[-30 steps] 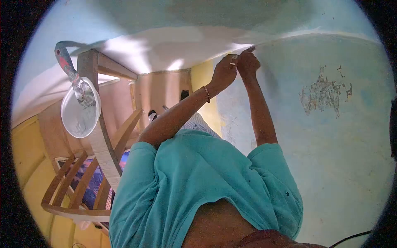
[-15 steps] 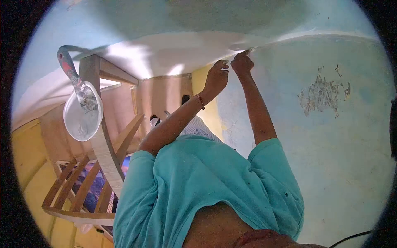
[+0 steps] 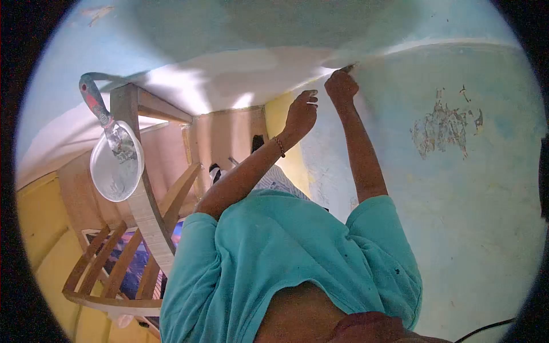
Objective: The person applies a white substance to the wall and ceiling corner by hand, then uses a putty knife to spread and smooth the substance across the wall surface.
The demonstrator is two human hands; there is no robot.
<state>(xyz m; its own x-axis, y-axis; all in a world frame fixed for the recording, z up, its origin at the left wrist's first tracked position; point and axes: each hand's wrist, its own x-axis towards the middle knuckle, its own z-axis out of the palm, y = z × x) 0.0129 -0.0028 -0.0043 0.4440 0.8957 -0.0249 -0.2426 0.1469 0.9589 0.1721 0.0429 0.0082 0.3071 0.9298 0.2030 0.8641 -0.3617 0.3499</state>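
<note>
Over my feed, the right hand (image 3: 342, 88) clenches a small dark tool (image 3: 347, 68) at the far seam (image 3: 423, 43), where too steep an angle could gouge the wall (image 3: 457, 194), while the left hand (image 3: 301, 117) curls nearby, its grip unclear to me, and a scraper (image 3: 94, 99) sits in the left tub (image 3: 107, 174)

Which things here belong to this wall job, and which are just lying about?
Seemingly for the job:
- small dark tool in the right hand
- wall
- scraper, blade over the white tub
- white tub

Apparently just about:
- wooden frame
- black cable
</note>
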